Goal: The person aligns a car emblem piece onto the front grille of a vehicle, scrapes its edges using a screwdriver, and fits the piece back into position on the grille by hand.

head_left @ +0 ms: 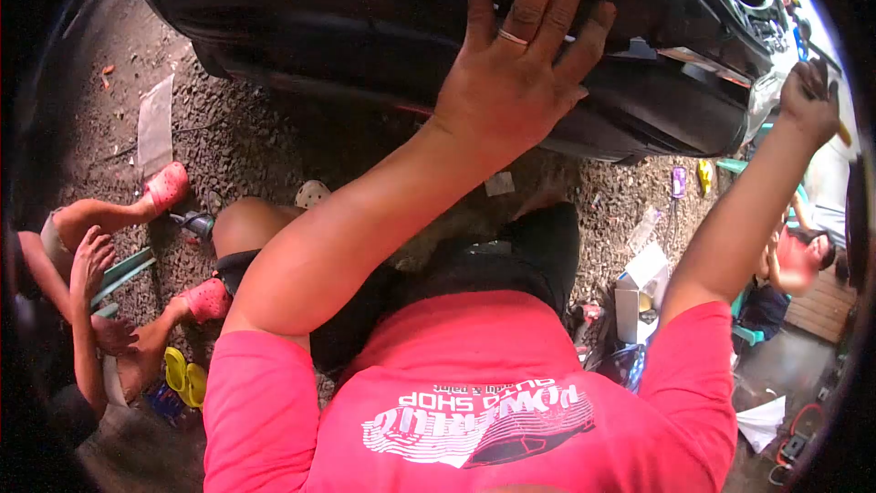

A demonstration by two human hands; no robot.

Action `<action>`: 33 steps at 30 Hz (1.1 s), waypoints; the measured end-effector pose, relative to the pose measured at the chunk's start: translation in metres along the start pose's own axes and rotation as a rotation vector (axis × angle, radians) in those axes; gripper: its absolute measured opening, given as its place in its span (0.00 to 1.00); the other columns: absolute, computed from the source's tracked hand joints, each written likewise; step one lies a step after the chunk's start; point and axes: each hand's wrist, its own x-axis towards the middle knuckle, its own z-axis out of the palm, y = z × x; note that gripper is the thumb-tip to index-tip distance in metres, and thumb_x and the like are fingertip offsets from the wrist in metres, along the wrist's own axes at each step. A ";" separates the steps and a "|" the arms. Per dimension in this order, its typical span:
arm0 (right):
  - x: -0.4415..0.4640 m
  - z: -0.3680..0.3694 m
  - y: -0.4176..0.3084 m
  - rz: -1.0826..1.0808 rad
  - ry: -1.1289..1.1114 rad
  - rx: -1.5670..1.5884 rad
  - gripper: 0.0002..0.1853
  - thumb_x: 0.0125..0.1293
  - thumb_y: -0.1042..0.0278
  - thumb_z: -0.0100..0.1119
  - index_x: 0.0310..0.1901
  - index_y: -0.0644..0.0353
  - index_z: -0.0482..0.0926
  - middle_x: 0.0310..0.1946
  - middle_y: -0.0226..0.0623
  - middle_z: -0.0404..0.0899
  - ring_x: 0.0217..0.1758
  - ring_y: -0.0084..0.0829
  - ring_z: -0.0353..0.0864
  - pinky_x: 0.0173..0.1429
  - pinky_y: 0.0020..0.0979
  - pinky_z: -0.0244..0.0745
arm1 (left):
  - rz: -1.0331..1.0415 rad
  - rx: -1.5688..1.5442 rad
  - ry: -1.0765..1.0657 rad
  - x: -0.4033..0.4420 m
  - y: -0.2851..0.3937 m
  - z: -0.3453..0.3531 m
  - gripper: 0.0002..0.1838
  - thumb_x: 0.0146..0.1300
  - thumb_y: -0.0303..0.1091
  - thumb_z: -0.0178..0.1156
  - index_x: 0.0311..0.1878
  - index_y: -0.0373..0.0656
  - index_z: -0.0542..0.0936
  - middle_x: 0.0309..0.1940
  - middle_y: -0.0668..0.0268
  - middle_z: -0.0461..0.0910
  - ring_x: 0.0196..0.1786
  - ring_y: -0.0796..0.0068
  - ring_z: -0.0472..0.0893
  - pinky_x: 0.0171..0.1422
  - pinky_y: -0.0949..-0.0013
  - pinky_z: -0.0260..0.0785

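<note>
My left hand (511,64), with a ring on one finger, lies with its fingers spread against a large, glossy black vehicle bumper (338,27). The palm side is hidden against the dark surface. Out to the right, my right hand (810,105) is raised beside the bumper's far end, its fingers curled closed. A short orange-yellow end of a thin object (844,134) pokes out below that fist; the rest of it is covered by the hand, so its kind does not show.
At left sits a person in pink clogs (205,299), near yellow slippers (185,377). An open white box (641,292) stands on the gravel (219,137) at right. Another person in red (798,260) is farther right, near cables and a white cloth-like piece (762,422).
</note>
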 end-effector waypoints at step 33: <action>-0.077 0.206 0.058 -0.303 0.180 -0.237 0.18 0.76 0.62 0.61 0.55 0.71 0.79 0.47 0.50 0.83 0.49 0.44 0.83 0.58 0.45 0.81 | -0.134 -0.230 0.279 0.003 0.021 0.035 0.17 0.66 0.41 0.55 0.58 0.56 0.79 0.73 0.66 0.75 0.87 0.59 0.53 0.75 0.09 0.32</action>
